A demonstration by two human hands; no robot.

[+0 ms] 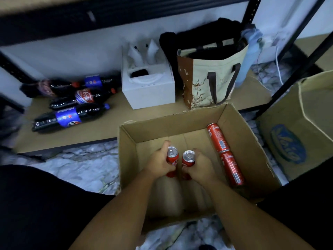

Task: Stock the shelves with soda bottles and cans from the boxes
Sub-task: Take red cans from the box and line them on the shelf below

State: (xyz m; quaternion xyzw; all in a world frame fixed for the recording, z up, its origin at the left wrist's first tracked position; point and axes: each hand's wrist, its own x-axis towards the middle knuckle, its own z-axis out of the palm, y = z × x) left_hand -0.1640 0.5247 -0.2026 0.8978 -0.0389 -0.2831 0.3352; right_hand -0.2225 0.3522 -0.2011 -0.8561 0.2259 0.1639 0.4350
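Note:
An open cardboard box (239,121) stands on the floor in front of me. Inside it, my left hand (158,164) grips an upright red cola can (172,156). Right beside it, my right hand (202,166) grips a second upright red can (188,158). Two more red cans lie end to end along the box's right wall, one farther away (217,138) and one nearer (232,168). On the low wooden shelf (93,127) at the left lie several dark soda bottles, among them a Pepsi bottle (68,117) and a Coca-Cola bottle (82,98).
A white box (147,87) and a beige tote bag (210,78) stand on the shelf behind the cardboard box. A second cardboard box (297,134) sits at the right. Black shelf posts (295,69) rise at the right. The floor is marbled.

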